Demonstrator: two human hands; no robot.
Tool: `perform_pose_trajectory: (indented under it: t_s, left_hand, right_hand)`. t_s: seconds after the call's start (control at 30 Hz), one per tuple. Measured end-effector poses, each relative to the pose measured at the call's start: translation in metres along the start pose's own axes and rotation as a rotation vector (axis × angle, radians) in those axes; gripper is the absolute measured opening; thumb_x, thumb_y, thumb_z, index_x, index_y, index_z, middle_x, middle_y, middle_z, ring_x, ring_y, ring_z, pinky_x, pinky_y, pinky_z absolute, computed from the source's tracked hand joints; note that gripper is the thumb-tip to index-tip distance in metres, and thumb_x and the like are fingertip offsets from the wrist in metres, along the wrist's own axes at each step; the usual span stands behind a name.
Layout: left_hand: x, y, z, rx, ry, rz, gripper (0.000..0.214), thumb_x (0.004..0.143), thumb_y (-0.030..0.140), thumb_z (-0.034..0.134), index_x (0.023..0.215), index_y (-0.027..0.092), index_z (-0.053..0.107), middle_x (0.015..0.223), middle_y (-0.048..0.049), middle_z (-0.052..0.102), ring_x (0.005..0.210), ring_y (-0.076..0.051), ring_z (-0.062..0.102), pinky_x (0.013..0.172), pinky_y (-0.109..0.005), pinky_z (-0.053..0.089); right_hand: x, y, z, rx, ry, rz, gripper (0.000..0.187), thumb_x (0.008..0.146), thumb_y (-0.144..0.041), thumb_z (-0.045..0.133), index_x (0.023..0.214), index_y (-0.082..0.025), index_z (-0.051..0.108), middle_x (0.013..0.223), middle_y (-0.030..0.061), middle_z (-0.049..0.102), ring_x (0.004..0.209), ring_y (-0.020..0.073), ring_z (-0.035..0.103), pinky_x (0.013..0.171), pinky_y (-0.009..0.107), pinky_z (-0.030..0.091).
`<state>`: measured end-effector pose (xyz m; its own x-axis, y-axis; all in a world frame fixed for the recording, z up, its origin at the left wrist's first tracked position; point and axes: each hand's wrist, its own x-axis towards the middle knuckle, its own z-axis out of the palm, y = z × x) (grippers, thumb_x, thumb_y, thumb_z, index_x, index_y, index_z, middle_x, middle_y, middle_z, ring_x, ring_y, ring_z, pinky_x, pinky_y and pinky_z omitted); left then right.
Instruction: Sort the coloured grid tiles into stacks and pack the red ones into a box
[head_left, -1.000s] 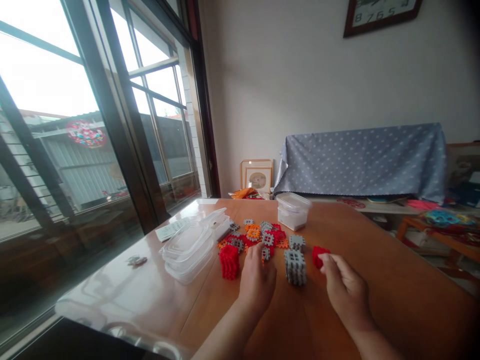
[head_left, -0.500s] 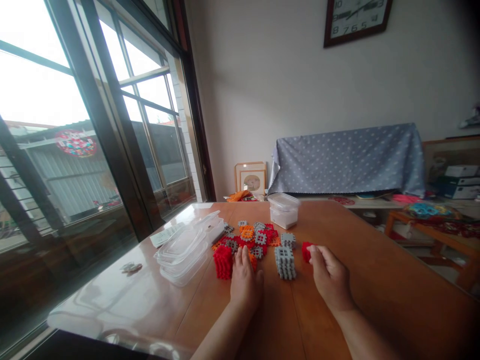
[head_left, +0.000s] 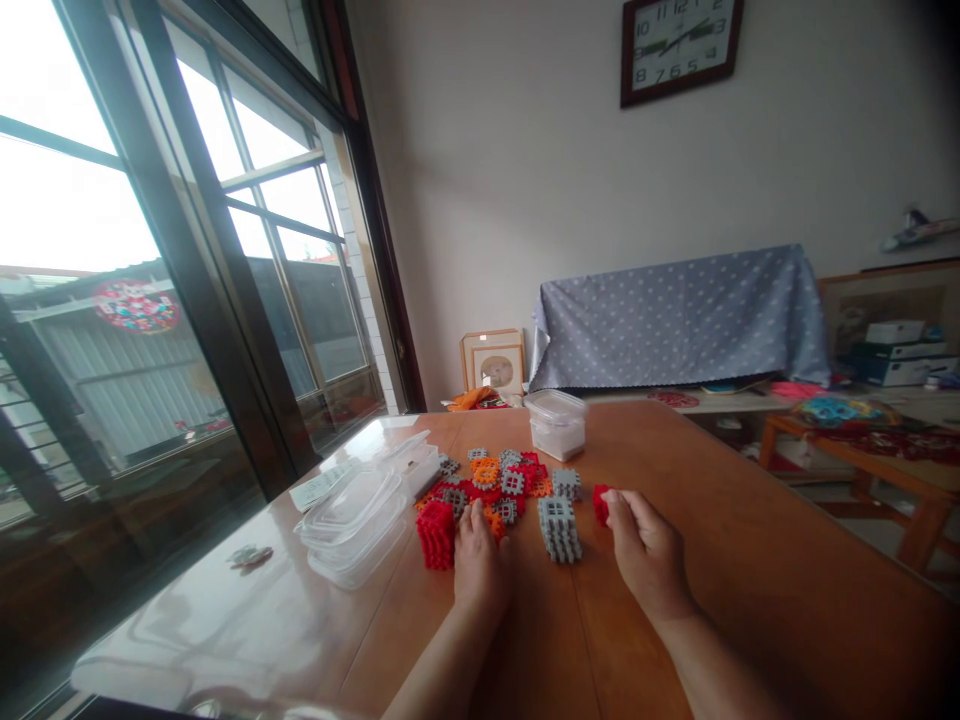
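My left hand (head_left: pixel 480 560) rests on the table, fingers stretched forward and holding nothing I can see. Just left of its fingers, close or touching, stands a stack of red interlocking plastic pieces (head_left: pixel 436 537). An orange piece (head_left: pixel 494 524) shows partly behind its fingertips. My right hand (head_left: pixel 649 550) is closed, pinching a small red interlocking piece (head_left: pixel 601 505) between thumb and fingers. Between the hands stands a stack of grey interlocking pieces (head_left: pixel 559 532), with another short grey stack (head_left: pixel 567 484) behind it. Loose red, orange and grey pieces (head_left: pixel 484 471) lie in a pile beyond my left hand.
Clear plastic lids and containers (head_left: pixel 352 525) lie left of the pile. A lidded clear box (head_left: pixel 556 424) stands at the back. A small clear plastic item (head_left: pixel 250 557) sits on the glossy left part of the wooden table (head_left: pixel 720 520). A window borders the left side.
The view has shifted slightly, so the scene sits a little further left in the picture. Both hands keep nearly the same places, the right still pinching the red piece.
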<state>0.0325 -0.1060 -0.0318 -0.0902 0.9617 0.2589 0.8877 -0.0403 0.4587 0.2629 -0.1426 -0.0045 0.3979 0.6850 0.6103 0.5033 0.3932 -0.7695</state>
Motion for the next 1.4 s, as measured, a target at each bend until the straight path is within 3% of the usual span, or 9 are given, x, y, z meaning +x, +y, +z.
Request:
perform_pose_trajectory:
  t_s: [0.17, 0.3, 0.57, 0.7, 0.93, 1.1, 1.27, 1.4]
  left_hand:
    - [0.007, 0.004, 0.002, -0.001, -0.033, -0.051, 0.082, 0.088, 0.036, 0.054, 0.156, 0.007, 0.019, 0.162, -0.0245, 0.027, 0.151, -0.033, 0.027, 0.121, -0.038, 0.026]
    - [0.014, 0.006, 0.003, 0.013, -0.035, -0.097, 0.083, 0.086, 0.033, 0.055, 0.157, 0.010, 0.019, 0.162, -0.0216, 0.027, 0.145, -0.034, 0.037, 0.116, -0.038, 0.033]
    - [0.017, 0.007, 0.004, 0.052, -0.058, -0.121, 0.081, 0.086, 0.030, 0.053, 0.158, 0.012, 0.018, 0.146, -0.0225, 0.046, 0.127, -0.036, 0.054, 0.101, -0.042, 0.044]
    - [0.013, 0.006, 0.000, 0.061, -0.076, -0.083, 0.085, 0.084, 0.029, 0.056, 0.158, 0.011, 0.018, 0.141, -0.0219, 0.050, 0.125, -0.036, 0.054, 0.102, -0.041, 0.043]
    - [-0.018, 0.009, -0.008, 0.013, -0.070, 0.053, 0.083, 0.081, 0.026, 0.057, 0.155, 0.009, 0.025, 0.144, -0.0205, 0.049, 0.131, -0.030, 0.049, 0.110, -0.033, 0.035]
    - [-0.056, 0.020, -0.012, -0.027, -0.114, 0.129, 0.082, 0.080, 0.025, 0.056, 0.155, 0.011, 0.029, 0.140, -0.0172, 0.054, 0.129, -0.028, 0.049, 0.110, -0.031, 0.034]
    - [-0.086, 0.042, -0.006, -0.083, -0.166, 0.183, 0.079, 0.078, 0.024, 0.055, 0.154, 0.013, 0.035, 0.144, -0.0148, 0.052, 0.131, -0.027, 0.047, 0.112, -0.030, 0.032]
    - [-0.094, 0.068, 0.006, -0.126, -0.213, 0.237, 0.078, 0.076, 0.023, 0.056, 0.151, 0.012, 0.039, 0.140, -0.0143, 0.056, 0.127, -0.026, 0.051, 0.112, -0.029, 0.034]
  right_hand:
    - [0.000, -0.001, 0.000, 0.031, 0.000, 0.005, 0.038, 0.099, -0.052, 0.046, 0.089, -0.021, 0.066, 0.079, 0.0039, 0.071, 0.074, 0.0189, 0.063, 0.073, 0.026, 0.047]
    - [0.001, 0.002, 0.000, 0.046, 0.014, 0.003, 0.036, 0.099, -0.051, 0.048, 0.087, -0.022, 0.065, 0.076, 0.0019, 0.068, 0.071, 0.0180, 0.061, 0.071, 0.025, 0.045]
    - [0.003, 0.002, -0.003, 0.054, 0.049, -0.007, 0.035, 0.099, -0.049, 0.050, 0.081, -0.022, 0.063, 0.068, -0.0005, 0.063, 0.065, 0.0166, 0.056, 0.066, 0.025, 0.043]
    - [0.006, 0.004, -0.005, 0.071, 0.088, 0.025, 0.036, 0.098, -0.051, 0.050, 0.088, -0.022, 0.068, 0.073, 0.0009, 0.067, 0.068, 0.0175, 0.060, 0.067, 0.026, 0.045]
    - [0.014, 0.009, -0.014, 0.061, 0.247, 0.107, 0.041, 0.096, -0.055, 0.051, 0.094, -0.020, 0.072, 0.080, 0.0047, 0.072, 0.076, 0.0201, 0.066, 0.073, 0.028, 0.047]
    - [0.021, 0.013, -0.021, 0.071, 0.348, 0.148, 0.040, 0.095, -0.053, 0.051, 0.094, -0.020, 0.072, 0.070, 0.0026, 0.068, 0.074, 0.0204, 0.066, 0.075, 0.029, 0.047]
    - [0.025, 0.014, -0.025, 0.100, 0.425, 0.167, 0.037, 0.095, -0.050, 0.051, 0.093, -0.019, 0.072, 0.071, 0.0031, 0.068, 0.075, 0.0206, 0.066, 0.076, 0.030, 0.046]
    - [0.029, 0.019, -0.028, 0.169, 0.472, 0.202, 0.036, 0.094, -0.050, 0.053, 0.090, -0.019, 0.072, 0.071, 0.0026, 0.068, 0.076, 0.0200, 0.065, 0.076, 0.030, 0.045]
